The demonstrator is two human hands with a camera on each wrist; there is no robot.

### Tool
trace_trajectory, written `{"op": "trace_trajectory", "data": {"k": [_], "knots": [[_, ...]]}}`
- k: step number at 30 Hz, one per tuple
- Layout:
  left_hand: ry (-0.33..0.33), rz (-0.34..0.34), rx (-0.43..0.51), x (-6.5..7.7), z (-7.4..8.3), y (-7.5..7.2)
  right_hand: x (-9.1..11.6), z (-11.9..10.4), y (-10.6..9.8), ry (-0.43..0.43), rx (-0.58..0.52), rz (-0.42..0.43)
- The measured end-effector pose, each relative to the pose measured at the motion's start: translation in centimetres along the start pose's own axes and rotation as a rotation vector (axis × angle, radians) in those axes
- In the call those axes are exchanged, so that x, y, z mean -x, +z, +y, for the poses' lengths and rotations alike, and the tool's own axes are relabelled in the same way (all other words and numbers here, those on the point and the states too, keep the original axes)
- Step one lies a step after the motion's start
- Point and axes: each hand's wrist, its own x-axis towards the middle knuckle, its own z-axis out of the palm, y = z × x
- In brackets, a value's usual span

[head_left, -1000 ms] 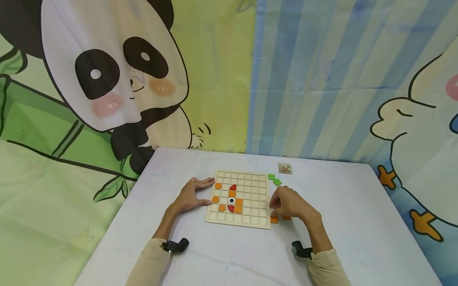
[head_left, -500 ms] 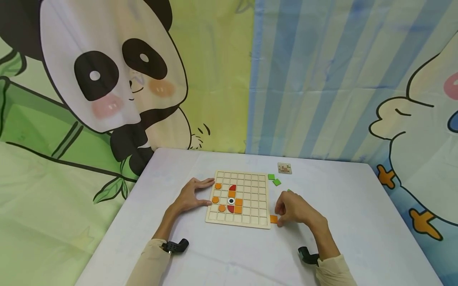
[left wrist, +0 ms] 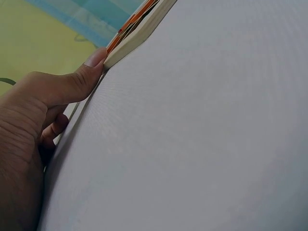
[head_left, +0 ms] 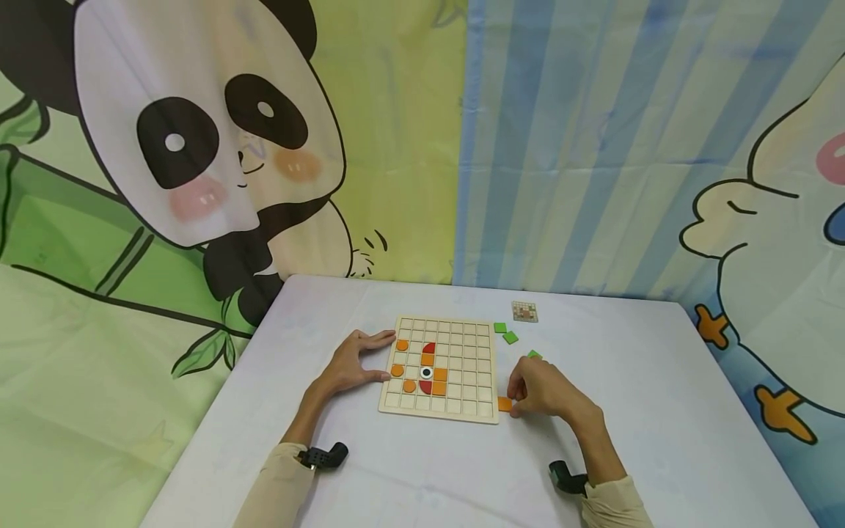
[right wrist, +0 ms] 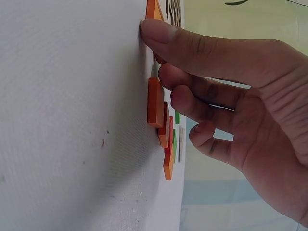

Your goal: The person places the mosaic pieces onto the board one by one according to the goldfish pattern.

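Note:
A pale wooden grid board (head_left: 472,372) lies on the table, with orange circles, red quarter-round pieces, orange squares and an eye tile (head_left: 426,372) on its left half. My left hand (head_left: 351,363) rests against the board's left edge, thumb and fingers spread apart; the left wrist view shows the thumb (left wrist: 84,79) touching that edge. Beside the board's near right corner, my right hand (head_left: 544,385) pinches an orange square tile (head_left: 505,404) by its right side. The index fingertip is partly hidden behind the thumb (right wrist: 192,43) in the right wrist view.
Green square tiles (head_left: 510,337) lie right of the board, below a small pattern card (head_left: 524,312). More orange tiles (right wrist: 155,102) and a red piece lie under the right hand, hidden from the head view. A printed curtain (head_left: 396,147) hangs behind the table.
My right hand has shifted slightly right and down onto the orange tile, uncovering a green tile behind it, then held still. My left hand and the board have stayed put.

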Motion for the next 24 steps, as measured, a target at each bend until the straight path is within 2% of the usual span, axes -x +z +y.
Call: {"op": "trace_trajectory", "data": {"k": [24], "knots": [[0.003, 0.0, 0.017, 0.11, 0.27, -0.1, 0.06, 0.15, -0.26, 0.025, -0.031, 0.014]]}}
